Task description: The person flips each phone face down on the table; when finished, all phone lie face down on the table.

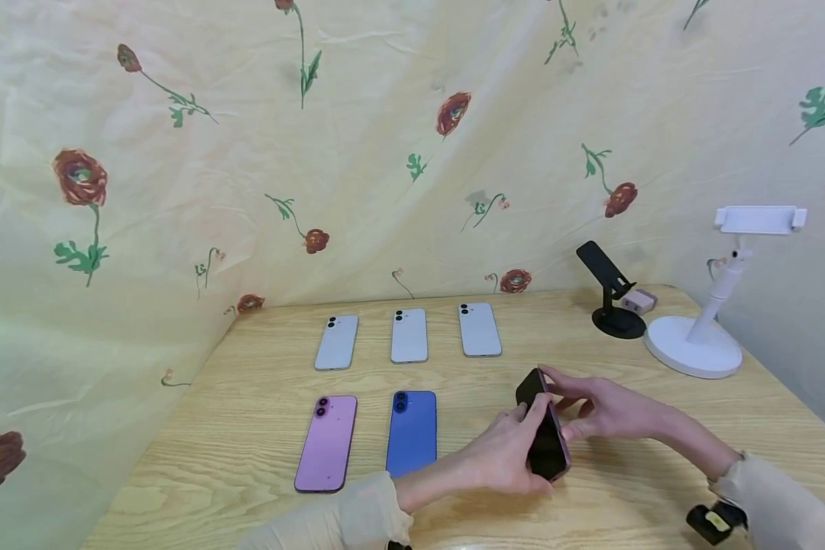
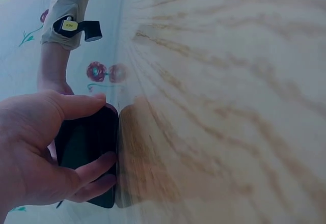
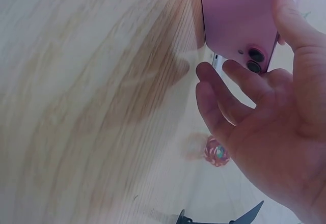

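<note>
A pink smartphone [image 1: 547, 449] stands tilted on its long edge at the tabletop, its dark screen toward the left hand. My left hand [image 1: 502, 457] grips it from the screen side; in the left wrist view thumb and fingers spread across the black screen [image 2: 84, 140]. From the back side, my right hand [image 1: 608, 409] holds it, with the thumb on its upper edge and the index finger beside the camera corner. The right wrist view shows the pink back [image 3: 237, 12] with two lenses, and the remaining fingers [image 3: 216, 102] reaching down off the phone.
A blue phone [image 1: 412, 431] and a purple phone [image 1: 326, 443] lie face down at the left. Behind them are three white phones [image 1: 409, 336] in a row. A black phone stand [image 1: 617, 321], a small pale block [image 1: 639, 300] and a white stand [image 1: 694, 347] occupy the back right.
</note>
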A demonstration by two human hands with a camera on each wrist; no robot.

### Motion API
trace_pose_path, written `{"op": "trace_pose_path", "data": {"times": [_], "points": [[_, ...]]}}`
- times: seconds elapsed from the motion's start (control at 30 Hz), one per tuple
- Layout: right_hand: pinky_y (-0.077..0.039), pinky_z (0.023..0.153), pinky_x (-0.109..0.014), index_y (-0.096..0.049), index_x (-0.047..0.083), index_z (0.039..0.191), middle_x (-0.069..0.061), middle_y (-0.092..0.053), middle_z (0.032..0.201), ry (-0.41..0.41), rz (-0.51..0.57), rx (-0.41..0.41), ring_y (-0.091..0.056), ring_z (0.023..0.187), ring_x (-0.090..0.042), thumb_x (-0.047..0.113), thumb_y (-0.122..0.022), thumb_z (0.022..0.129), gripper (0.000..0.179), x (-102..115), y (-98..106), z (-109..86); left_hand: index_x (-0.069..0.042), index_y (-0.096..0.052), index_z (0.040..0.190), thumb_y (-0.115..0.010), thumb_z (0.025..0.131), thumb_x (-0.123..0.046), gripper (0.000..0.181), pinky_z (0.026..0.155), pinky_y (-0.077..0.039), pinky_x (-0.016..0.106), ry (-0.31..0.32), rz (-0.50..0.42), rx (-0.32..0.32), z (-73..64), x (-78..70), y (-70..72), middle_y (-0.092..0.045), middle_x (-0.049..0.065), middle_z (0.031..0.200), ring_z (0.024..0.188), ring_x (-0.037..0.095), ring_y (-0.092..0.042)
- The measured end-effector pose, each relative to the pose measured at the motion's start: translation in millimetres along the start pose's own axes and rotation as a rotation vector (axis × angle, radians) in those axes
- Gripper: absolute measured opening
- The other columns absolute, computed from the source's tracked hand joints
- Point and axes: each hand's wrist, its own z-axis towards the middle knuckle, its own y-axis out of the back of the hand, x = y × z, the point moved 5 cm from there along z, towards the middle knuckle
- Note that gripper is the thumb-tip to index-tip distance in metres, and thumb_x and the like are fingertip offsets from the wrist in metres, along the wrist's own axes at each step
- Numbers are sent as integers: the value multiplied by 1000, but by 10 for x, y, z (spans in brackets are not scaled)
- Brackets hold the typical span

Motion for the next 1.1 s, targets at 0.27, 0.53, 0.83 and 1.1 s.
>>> {"op": "trace_pose_path", "data": {"times": [0.27,0.53,0.83,1.1], "points": [[-55,78,-35,-19,-20,148,-38,-45,140,3,18,-8,-62,111,-17,13,-78,87,91,22,-33,38,-11,-19,147,-94,70,-28,108,84,-43,15,-90,-64,-36,-21,-1,9,-54,5,115,98,9,-57],[-55,80,-36,-19,-19,148,-41,-39,142,-25,19,-19,-61,113,-17,16,-77,88,90,62,-52,64,-8,-16,150,-92,72,-25,110,88,-42,13,-101,-103,-34,-36,18,2,-52,8,128,106,8,-56],[-56,77,-34,-21,-20,147,-42,-41,139,4,32,-44,-61,114,-14,12,-78,87,89,60,-67,84,-9,-13,152,-91,74,-27,112,92,-43,17,-58,-103,-28,-72,26,-3,-49,12,141,112,10,-56],[-56,77,-34,-21,-20,147,-42,-42,138,4,33,-51,-62,113,-15,13,-78,87,89,55,-89,96,-7,-11,152,-91,75,-26,112,93,-41,16,-71,-99,-31,-80,27,-10,-50,11,139,113,9,-55]]}}
